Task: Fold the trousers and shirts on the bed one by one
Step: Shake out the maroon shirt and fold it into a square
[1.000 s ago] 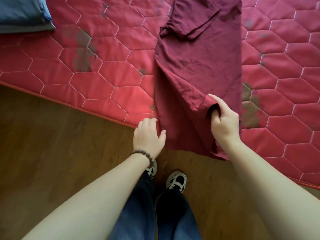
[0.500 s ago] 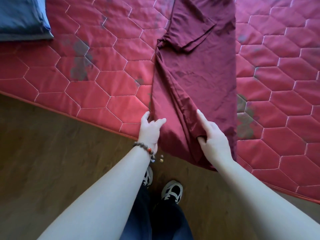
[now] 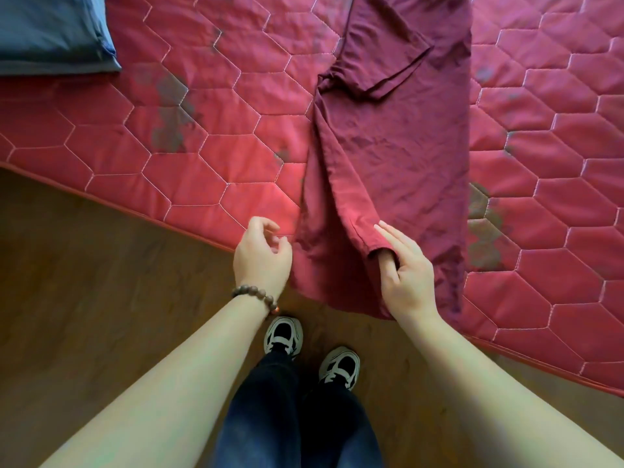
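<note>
We see the creased maroon shirt point(image 3: 395, 157) lying lengthwise on the hexagon-quilted red mattress point(image 3: 202, 130). Our right hand point(image 3: 407, 275) pinches its folded hem at five o'clock; our left hand point(image 3: 261, 258) hovers loosely curled, holding nothing.

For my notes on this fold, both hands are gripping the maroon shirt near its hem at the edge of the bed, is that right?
Not quite: only the right hand holds the maroon shirt, with its thumb tucked under the folded edge near the hem. The left hand hangs loosely curled beside the shirt, holding nothing, as the head view shows. The shirt does lie at the edge of the bed.
</note>
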`<action>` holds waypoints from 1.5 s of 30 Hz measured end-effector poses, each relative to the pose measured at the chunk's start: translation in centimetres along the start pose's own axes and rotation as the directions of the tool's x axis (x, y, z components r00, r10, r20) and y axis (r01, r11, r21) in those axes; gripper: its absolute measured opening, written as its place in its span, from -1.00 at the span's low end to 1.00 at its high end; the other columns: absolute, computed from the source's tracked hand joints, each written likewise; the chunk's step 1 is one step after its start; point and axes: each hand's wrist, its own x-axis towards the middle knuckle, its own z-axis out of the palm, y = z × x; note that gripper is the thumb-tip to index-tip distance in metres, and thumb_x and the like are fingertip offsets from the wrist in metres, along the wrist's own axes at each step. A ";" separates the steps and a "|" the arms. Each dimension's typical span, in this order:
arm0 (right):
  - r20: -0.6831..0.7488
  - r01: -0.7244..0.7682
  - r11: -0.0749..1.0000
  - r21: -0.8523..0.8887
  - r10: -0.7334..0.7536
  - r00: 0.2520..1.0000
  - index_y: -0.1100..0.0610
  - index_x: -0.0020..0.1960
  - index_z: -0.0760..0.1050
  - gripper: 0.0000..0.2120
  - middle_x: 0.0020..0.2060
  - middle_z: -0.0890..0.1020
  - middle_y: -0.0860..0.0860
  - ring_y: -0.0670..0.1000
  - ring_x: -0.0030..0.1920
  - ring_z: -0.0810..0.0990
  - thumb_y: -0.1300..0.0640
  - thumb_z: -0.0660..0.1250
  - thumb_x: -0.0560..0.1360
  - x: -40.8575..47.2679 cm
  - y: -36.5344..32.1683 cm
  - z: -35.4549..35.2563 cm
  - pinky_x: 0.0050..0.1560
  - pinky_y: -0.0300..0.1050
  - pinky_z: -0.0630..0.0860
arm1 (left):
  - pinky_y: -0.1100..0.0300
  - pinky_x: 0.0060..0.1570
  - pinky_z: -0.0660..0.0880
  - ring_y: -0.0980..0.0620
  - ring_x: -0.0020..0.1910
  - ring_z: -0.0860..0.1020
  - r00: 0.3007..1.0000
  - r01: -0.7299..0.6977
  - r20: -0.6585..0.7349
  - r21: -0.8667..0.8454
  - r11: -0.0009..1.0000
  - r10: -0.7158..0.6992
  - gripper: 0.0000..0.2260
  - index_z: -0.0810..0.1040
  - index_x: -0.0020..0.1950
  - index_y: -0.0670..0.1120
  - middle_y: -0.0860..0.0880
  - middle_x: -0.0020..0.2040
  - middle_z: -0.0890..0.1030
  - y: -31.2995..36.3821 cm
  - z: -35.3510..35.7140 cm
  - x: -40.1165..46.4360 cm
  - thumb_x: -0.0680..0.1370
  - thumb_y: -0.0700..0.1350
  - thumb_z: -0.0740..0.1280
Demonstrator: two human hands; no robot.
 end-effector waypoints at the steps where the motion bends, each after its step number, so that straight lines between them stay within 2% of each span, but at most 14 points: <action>1: -0.001 -0.012 0.999 0.037 0.012 1.000 0.14 0.26 0.55 -0.67 0.23 0.56 -0.04 -0.03 0.30 0.49 0.26 0.24 0.52 -0.4 -0.4 0.2 0.37 -0.22 0.31 | 0.37 -0.33 0.42 0.20 -0.34 0.55 1.000 -0.029 0.003 -0.060 0.998 0.029 -0.88 0.45 -0.08 0.05 0.08 -0.28 0.58 0.5 0.1 -0.1 0.48 -0.14 0.35; 4: 0.105 -0.021 0.999 0.042 0.017 0.994 0.08 0.31 0.52 -0.64 0.29 0.53 -0.06 -0.08 0.33 0.45 0.26 0.26 0.54 -1.2 -1.2 0.9 0.38 -0.25 0.28 | 0.11 -0.29 0.62 0.06 -0.28 0.66 0.919 0.242 0.384 -0.379 0.893 -0.085 -0.91 0.50 0.01 0.00 -0.05 -0.18 0.66 2.5 1.0 -0.7 0.55 -0.03 0.32; 6: 0.231 0.023 1.000 -0.019 -0.018 0.973 0.05 0.36 0.47 -0.61 0.34 0.49 -0.04 -0.07 0.36 0.40 0.22 0.30 0.54 -1.8 -1.6 1.5 0.37 -0.37 0.19 | -0.03 -0.20 0.64 0.00 -0.19 0.67 0.821 0.444 0.536 -0.377 0.813 -0.199 -0.81 0.56 0.02 -0.08 -0.09 -0.13 0.67 3.0 1.7 -0.7 0.53 0.02 0.35; 9: 0.423 0.132 0.981 -0.141 -0.061 0.904 0.00 0.41 0.40 -0.56 0.44 0.37 -0.02 -0.05 0.42 0.31 0.00 0.31 0.55 -2.5 -1.3 2.0 0.42 -0.26 0.13 | -0.01 -0.14 0.62 -0.04 -0.27 0.59 0.862 0.380 0.429 -0.196 0.904 -0.269 -0.88 0.61 -0.18 -0.15 -0.16 -0.27 0.64 1.6 1.9 -0.2 0.50 -0.12 0.36; 12: 0.499 0.151 0.957 -0.248 -0.007 0.867 -0.05 0.43 0.37 -0.55 0.49 0.28 -0.03 -0.05 0.49 0.20 -0.10 0.24 0.57 -3.1 0.2 1.8 0.49 0.05 0.09 | 0.26 -0.18 0.39 0.00 -0.20 0.51 0.939 0.226 0.240 0.106 0.968 -0.245 -0.89 0.61 -0.10 -0.11 -0.03 -0.25 0.59 -0.5 1.3 0.1 0.49 -0.13 0.30; 18: -0.008 -0.093 0.907 -0.410 0.098 0.995 0.07 0.33 0.51 -0.62 0.43 0.34 0.18 0.20 0.43 0.30 0.11 0.37 0.52 -3.1 4.0 -1.5 0.40 0.23 0.22 | 0.27 -0.26 0.34 0.08 -0.18 0.51 0.981 0.163 0.095 0.078 0.983 -0.170 -0.83 0.46 0.00 -0.02 0.09 -0.18 0.54 -0.9 1.6 0.0 0.50 0.02 0.35; 21: -0.204 -0.489 0.777 -0.396 0.445 0.872 0.03 0.44 0.31 -0.44 0.35 0.36 0.18 0.22 0.33 0.34 -0.01 0.37 0.49 -2.2 5.7 -3.6 0.27 0.19 0.30 | 0.24 -0.14 0.47 0.07 -0.15 0.55 0.946 0.231 0.226 0.041 0.972 -0.235 -0.72 0.51 0.03 -0.09 0.06 -0.16 0.58 -0.8 2.4 0.8 0.46 0.06 0.41; 23: -0.194 -0.630 0.710 -0.315 0.602 0.775 0.03 0.48 0.21 -0.36 0.16 0.48 0.15 0.22 0.22 0.43 0.00 0.40 0.48 -1.7 6.5 -4.6 0.20 0.14 0.36 | 0.10 0.02 0.51 -0.06 -0.09 0.59 0.911 0.193 0.345 0.129 0.973 -0.227 -0.70 0.57 -0.03 -0.18 -0.04 -0.12 0.64 -0.9 2.7 1.1 0.44 0.04 0.43; 26: -0.118 -0.648 0.740 -0.182 0.638 0.761 0.09 0.42 0.28 -0.45 -0.25 0.49 -0.04 0.19 0.06 0.53 0.16 0.39 0.49 -1.2 7.2 -5.5 -0.02 -0.08 0.34 | 0.10 0.01 0.52 -0.07 -0.09 0.60 0.863 0.178 0.446 0.170 0.969 -0.236 -0.74 0.59 -0.09 -0.17 -0.05 -0.14 0.65 -0.7 2.0 1.4 0.43 0.01 0.46; 30: -0.093 -0.658 0.715 -0.236 0.658 0.747 0.09 0.37 0.32 -0.56 -0.01 0.58 0.11 0.21 0.13 0.51 0.16 0.33 0.52 -1.2 7.5 -6.5 0.07 0.00 0.40 | 0.10 -0.16 0.48 -0.04 -0.25 0.54 0.871 -0.015 0.459 0.383 0.923 -0.177 -0.63 0.49 -0.28 -0.14 0.00 -0.31 0.57 -0.7 0.3 1.3 0.44 0.17 0.40; 33: -0.177 -0.514 0.718 -0.470 0.494 0.851 0.11 0.39 0.32 -0.51 0.20 0.50 0.19 0.24 0.22 0.42 0.02 0.33 0.51 -1.3 7.8 -7.5 0.19 0.16 0.36 | 0.06 -0.05 0.45 -0.07 -0.03 0.52 0.972 -0.186 0.220 0.481 0.857 0.087 -0.76 0.52 -0.05 -0.05 -0.02 -0.06 0.57 -0.7 -0.6 1.2 0.51 0.12 0.31; 37: -0.029 -0.059 0.813 -0.579 0.052 0.998 0.14 0.42 0.38 -0.50 0.42 0.36 0.19 0.20 0.44 0.26 0.09 0.34 0.51 0.0 7.2 -6.3 0.39 0.18 0.25 | -0.06 0.39 0.23 -0.15 0.45 0.25 0.815 -0.579 0.339 0.452 0.678 0.470 -0.54 0.38 0.41 -0.16 -0.17 0.44 0.34 0.2 1.3 1.8 0.53 -0.07 0.31; 41: 0.312 0.223 0.752 -0.620 -0.024 0.950 -0.06 0.54 0.11 -0.45 0.56 0.03 0.00 0.06 0.56 -0.06 -0.11 0.12 0.59 1.8 7.1 -2.1 0.51 0.17 -0.06 | -0.07 0.51 -0.08 -0.09 0.56 -0.10 0.633 -0.773 0.580 0.444 0.453 0.513 -0.41 0.05 0.57 -0.03 -0.06 0.58 -0.02 1.4 6.1 1.5 0.60 0.08 0.16; 45: 0.394 0.269 0.659 -0.702 0.044 0.918 -0.19 0.55 -0.08 -0.45 0.56 -0.06 -0.07 0.00 0.55 -0.11 -0.25 -0.11 0.58 1.0 10.9 -4.3 0.51 0.16 -0.13 | -0.02 0.50 -0.12 -0.03 0.56 -0.12 0.556 -0.830 0.706 0.455 0.321 0.438 -0.45 -0.20 0.53 0.14 0.04 0.58 -0.10 -1.7 5.2 3.4 0.63 0.16 0.00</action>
